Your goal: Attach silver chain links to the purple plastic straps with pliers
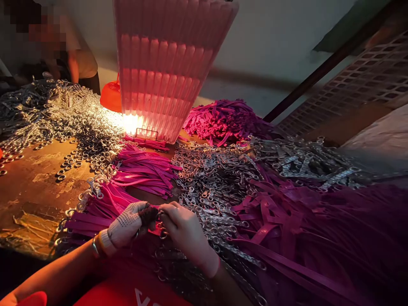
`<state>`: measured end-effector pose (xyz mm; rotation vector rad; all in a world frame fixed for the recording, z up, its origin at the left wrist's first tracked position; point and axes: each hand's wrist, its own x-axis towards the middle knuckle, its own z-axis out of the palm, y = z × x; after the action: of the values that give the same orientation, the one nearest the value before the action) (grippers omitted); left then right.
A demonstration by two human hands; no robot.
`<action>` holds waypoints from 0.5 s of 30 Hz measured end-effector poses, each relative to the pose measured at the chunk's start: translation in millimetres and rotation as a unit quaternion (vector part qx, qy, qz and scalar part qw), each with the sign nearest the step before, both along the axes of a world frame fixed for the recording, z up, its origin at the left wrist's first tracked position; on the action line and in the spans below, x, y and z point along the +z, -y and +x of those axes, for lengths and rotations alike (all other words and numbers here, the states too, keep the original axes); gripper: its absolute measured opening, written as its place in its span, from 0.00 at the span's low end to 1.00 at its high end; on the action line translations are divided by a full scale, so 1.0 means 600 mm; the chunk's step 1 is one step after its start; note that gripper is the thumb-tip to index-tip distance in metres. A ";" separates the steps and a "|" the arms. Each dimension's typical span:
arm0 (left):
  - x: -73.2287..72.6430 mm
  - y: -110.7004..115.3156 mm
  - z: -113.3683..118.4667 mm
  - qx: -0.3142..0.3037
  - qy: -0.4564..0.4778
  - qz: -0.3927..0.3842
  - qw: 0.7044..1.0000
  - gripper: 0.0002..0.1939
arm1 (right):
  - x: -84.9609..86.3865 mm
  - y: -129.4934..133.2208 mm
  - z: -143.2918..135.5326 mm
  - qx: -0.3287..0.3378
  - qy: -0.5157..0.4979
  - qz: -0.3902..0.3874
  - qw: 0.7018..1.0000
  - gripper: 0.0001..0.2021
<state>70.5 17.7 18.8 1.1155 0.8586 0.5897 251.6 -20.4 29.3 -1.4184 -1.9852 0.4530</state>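
Note:
My left hand [127, 224], in a white dotted glove with dark fingertips, is closed on a small metal ring piece. Bare and pinching, my right hand [185, 231] meets it from the right at the same piece. A magenta strap shows just below the fingertips, partly hidden by the hands. Under and left of my left hand lie bundled magenta straps [92, 216] with metal rings at their left ends. To the right of my right hand spreads a heap of silvery metal ring pieces [219, 208].
Silvery rings [92, 136] are heaped at the left. A red lamp [111, 97] glows beside a tall ribbed translucent panel [159, 72]. Magenta straps pile up behind [223, 121] and at the right [318, 238]. A person [73, 63] is at the far left.

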 end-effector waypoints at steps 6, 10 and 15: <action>0.025 -0.003 -0.001 -0.038 -0.042 0.027 0.998 0.13 | 0.005 0.010 -0.007 0.000 0.099 0.052 0.994 0.15; 0.022 -0.013 0.005 -0.001 0.005 -0.059 0.998 0.10 | -0.006 0.013 -0.021 -0.059 0.031 0.106 0.992 0.11; 0.049 -0.122 0.033 -0.148 -0.217 0.150 0.953 0.10 | -0.032 0.000 -0.014 -0.114 -0.059 0.024 0.991 0.10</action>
<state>90.2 91.2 48.1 1.6578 0.9701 0.2262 243.1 -20.5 10.3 -1.5308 -1.7044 0.3755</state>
